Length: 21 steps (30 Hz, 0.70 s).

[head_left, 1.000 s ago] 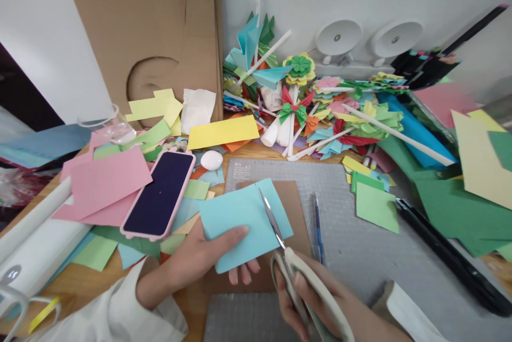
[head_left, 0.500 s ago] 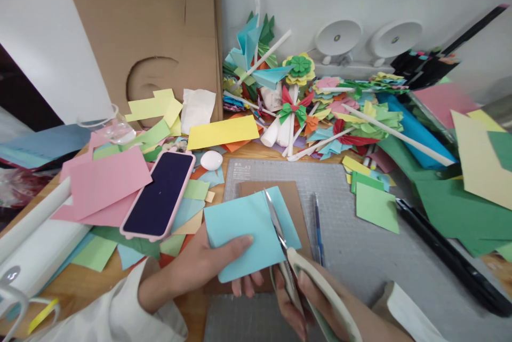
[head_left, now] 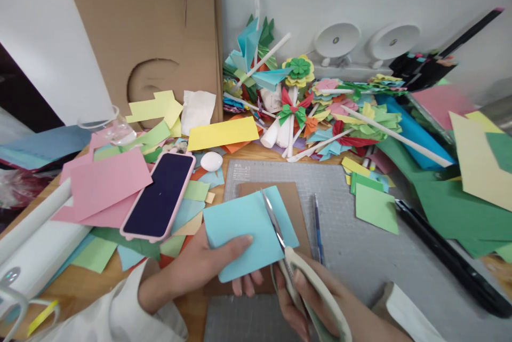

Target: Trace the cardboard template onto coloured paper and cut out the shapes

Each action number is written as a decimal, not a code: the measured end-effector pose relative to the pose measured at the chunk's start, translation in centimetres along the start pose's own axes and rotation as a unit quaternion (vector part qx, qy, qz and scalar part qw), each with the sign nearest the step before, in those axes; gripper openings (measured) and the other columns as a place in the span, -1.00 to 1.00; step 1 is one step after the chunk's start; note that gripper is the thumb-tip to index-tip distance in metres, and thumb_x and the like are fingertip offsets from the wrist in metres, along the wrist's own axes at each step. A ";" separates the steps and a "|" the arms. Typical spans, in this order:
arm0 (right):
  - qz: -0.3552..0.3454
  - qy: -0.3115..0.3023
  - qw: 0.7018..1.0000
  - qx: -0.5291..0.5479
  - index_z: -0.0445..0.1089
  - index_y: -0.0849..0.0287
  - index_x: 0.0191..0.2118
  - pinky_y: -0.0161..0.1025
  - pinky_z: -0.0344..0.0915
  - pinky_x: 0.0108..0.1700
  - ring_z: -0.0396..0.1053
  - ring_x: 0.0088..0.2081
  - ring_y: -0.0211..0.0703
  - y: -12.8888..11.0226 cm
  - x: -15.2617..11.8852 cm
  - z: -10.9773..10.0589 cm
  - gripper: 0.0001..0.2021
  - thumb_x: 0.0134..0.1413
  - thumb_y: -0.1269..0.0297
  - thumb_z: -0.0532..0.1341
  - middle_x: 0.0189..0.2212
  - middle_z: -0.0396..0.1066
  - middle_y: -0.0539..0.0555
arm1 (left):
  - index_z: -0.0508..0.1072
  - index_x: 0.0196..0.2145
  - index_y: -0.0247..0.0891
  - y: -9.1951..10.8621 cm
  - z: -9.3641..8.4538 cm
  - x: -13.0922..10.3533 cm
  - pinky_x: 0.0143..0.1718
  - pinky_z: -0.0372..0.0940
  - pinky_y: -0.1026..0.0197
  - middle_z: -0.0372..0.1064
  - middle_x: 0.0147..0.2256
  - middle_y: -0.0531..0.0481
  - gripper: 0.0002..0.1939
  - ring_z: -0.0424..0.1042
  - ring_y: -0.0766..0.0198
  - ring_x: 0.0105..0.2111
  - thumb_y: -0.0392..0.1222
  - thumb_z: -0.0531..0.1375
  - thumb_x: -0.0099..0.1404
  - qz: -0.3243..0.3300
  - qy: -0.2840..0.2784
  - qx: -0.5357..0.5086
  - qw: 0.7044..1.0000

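My left hand (head_left: 218,262) is closed on a light blue sheet of paper (head_left: 240,230), thumb on top and fingertips showing beneath its lower edge. Scissors (head_left: 272,217) with pale handles are gripped in my right hand (head_left: 300,294). Their upper blade lies across the sheet near its right side; the paper hides much of the lower blade. A strip of the sheet extends to the right of the blades. Below the paper is a brown cardboard piece (head_left: 296,208) on a grey cutting mat (head_left: 344,256).
A phone (head_left: 158,195) and pink paper (head_left: 108,182) lie left. A blue pen (head_left: 318,230) is right of the cardboard; a black utility knife (head_left: 448,256) lies further right. Paper flowers (head_left: 298,67) pile up behind, beside upright cardboard (head_left: 160,22).
The scissor blades have come closer together, and my right hand's grip on the handles has tightened. My left hand and the blue sheet stay almost where they were.
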State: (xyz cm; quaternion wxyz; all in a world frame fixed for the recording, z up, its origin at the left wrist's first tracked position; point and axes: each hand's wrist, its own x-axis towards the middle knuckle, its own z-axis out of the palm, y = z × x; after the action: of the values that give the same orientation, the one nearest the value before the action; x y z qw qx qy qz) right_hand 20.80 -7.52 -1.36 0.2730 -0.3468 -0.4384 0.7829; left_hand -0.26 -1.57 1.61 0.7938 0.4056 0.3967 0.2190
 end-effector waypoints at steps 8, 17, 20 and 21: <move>0.021 0.014 1.000 -0.009 0.13 0.15 -0.28 -0.46 0.05 -0.64 0.04 -0.69 -0.43 -0.2 0.1 0.1 -0.53 0.22 -0.23 -0.02 -0.66 0.15 -0.15 | 0.52 -0.49 -0.39 0.2 0.2 0.0 -0.63 0.33 0.41 0.54 -0.52 -0.13 -0.58 0.47 0.33 -0.63 0.08 0.23 0.25 -0.010 0.005 -0.005 1.000; 0.035 0.019 0.999 -0.010 0.15 0.17 -0.25 -0.47 0.07 -0.66 0.05 -0.71 -0.43 0.1 0.2 0.3 -0.50 0.19 -0.26 -0.02 -0.68 0.18 -0.15 | 0.54 -0.45 -0.41 0.2 0.1 0.0 -0.61 0.35 0.41 0.54 -0.50 -0.15 -0.58 0.46 0.35 -0.63 0.06 0.21 0.28 -0.005 0.006 0.004 1.000; 0.032 0.021 0.999 -0.013 0.16 0.17 -0.24 -0.47 0.07 -0.66 0.05 -0.72 -0.43 0.2 0.2 0.3 -0.53 0.22 -0.22 -0.03 -0.69 0.19 -0.14 | 0.53 -0.48 -0.40 0.1 0.2 -0.1 -0.61 0.35 0.40 0.54 -0.50 -0.15 -0.57 0.46 0.34 -0.63 0.07 0.21 0.28 -0.005 0.005 0.006 1.000; 0.032 0.021 0.999 -0.015 0.15 0.16 -0.24 -0.48 0.07 -0.67 0.05 -0.72 -0.43 0.2 0.2 0.2 -0.53 0.23 -0.22 -0.03 -0.70 0.19 -0.15 | 0.53 -0.47 -0.39 0.1 0.2 -0.1 -0.61 0.35 0.39 0.55 -0.50 -0.15 -0.58 0.47 0.33 -0.63 0.07 0.21 0.28 -0.005 0.005 0.005 1.000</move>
State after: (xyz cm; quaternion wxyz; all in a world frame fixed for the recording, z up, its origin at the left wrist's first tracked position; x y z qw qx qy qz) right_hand 20.47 -7.57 -1.50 0.2520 -0.3812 -0.4326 0.7772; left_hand -0.17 -1.68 1.81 0.7908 0.4070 0.4034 0.2151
